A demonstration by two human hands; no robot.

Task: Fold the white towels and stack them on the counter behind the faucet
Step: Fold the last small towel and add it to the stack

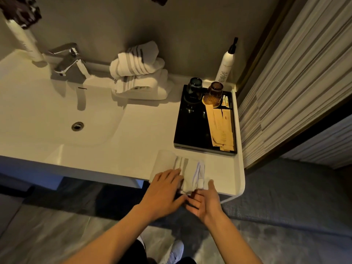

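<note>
The counter (144, 130) is a smooth, pale slab with a rounded front corner, and its basin (57, 115) is moulded into it in one piece under the chrome faucet (69, 61). Beside the faucet, against the wall, a stack (138, 71) of soft, striped white towels already sits — rolled ones on top of flat folded ones. A glossy black tray (190, 130) with two ribbed glasses and paper sachets fills the right side.

We judge that we are mid-fold on one more towel (182, 168), which lies flat at the counter's front edge just before the tray, a thin woven rectangle with grey stripes. Our left hand (163, 193) presses it flat, fingers spread and gripping nothing. Our right hand (205, 201) is at the near edge, thumb up and fingers curled under the cloth — a loose pinch, we think, not clearly shown. Next we need to bring that edge over, square it, then carry it to the stack.
</note>
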